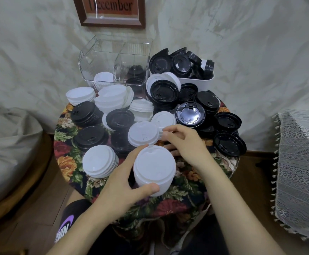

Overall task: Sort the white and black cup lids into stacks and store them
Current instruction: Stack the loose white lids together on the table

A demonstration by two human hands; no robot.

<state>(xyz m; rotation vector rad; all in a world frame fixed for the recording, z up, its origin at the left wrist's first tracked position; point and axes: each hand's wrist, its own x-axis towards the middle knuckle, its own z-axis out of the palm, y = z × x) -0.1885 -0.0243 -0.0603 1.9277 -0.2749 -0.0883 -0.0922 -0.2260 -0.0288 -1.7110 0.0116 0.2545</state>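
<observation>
My left hand (120, 183) grips a tall stack of white lids (154, 170) near the table's front edge, thumb on its near side. Just behind it, my right hand (185, 142) pinches the rim of a second white lid stack (142, 134). Another white stack (99, 161) stands to the left. Black lid stacks (90, 138) and loose black lids (229, 143) lie mixed with white ones (111, 98) across the table. At the back stands a clear divided bin (113, 52), with white lids (103, 78) in its left compartment and black lids (135, 72) in its right.
A white tub (194, 82) at the back right is heaped with black lids. The small round table wears a floral cloth (186, 190). A cushioned seat (8, 153) sits left, a lace-covered surface (302, 162) right, and a framed sign (111, 11) hangs behind.
</observation>
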